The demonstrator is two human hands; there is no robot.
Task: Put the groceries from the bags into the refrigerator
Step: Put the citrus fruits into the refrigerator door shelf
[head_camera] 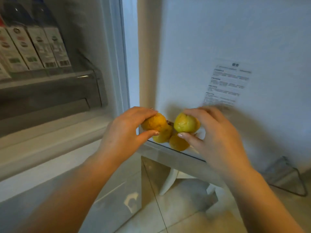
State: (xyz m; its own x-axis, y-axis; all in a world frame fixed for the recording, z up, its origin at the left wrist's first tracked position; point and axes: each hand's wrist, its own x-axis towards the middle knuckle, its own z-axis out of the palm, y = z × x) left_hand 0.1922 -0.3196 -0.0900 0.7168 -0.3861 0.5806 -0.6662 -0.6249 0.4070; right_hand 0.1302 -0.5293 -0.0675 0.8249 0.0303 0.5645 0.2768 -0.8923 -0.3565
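The left hand [124,130] pinches an orange-yellow fruit [154,122] between thumb and fingers, and the right hand [213,133] grips a greener one [185,123] likewise. Both are held just above two more fruits [178,142] lying on a glass refrigerator shelf [175,155], while cartons [33,47] stand in the door rack [50,81] at left.

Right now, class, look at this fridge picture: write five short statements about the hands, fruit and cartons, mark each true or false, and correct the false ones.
1. Each hand holds a yellow fruit: left hand, right hand. True.
2. The fruit in the left hand is red. False: it is orange-yellow.
3. Cartons stand in the door shelf. True.
4. The fridge wall is bare. False: a printed label is stuck on it.
5. Both hands are empty. False: both grip fruit.
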